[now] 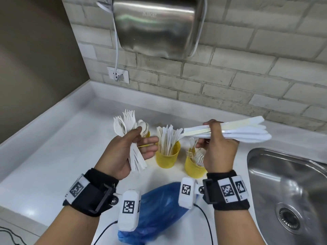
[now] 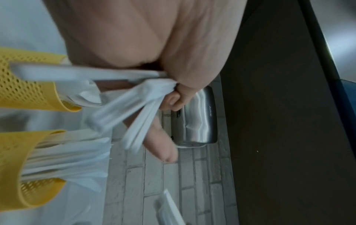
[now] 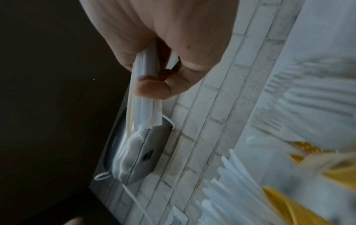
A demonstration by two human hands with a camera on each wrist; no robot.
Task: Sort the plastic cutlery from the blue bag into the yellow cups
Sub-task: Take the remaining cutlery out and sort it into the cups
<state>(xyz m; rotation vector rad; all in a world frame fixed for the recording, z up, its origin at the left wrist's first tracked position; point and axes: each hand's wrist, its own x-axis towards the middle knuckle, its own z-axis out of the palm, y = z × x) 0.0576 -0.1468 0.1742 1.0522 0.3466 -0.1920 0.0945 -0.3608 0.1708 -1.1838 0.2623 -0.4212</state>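
Observation:
My left hand (image 1: 131,149) grips a bunch of white plastic forks and spoons (image 1: 126,123), heads up, above the counter; its fingers (image 2: 171,100) pinch the handles. My right hand (image 1: 216,144) grips a bundle of white plastic knives (image 1: 238,131) held level, blades pointing right; its thumb (image 3: 152,88) presses the handles. Three yellow cups stand behind my hands: the middle cup (image 1: 167,159) holds knives, the right cup (image 1: 193,166) holds forks, the left cup (image 1: 147,138) is mostly hidden by my left hand. The blue bag (image 1: 155,214) lies crumpled near the counter's front.
A steel sink (image 1: 290,191) is sunk into the counter at the right. A steel hand dryer (image 1: 155,25) hangs on the brick wall above, its cable running to a socket (image 1: 118,75). The white counter (image 1: 53,156) stretches out to the left.

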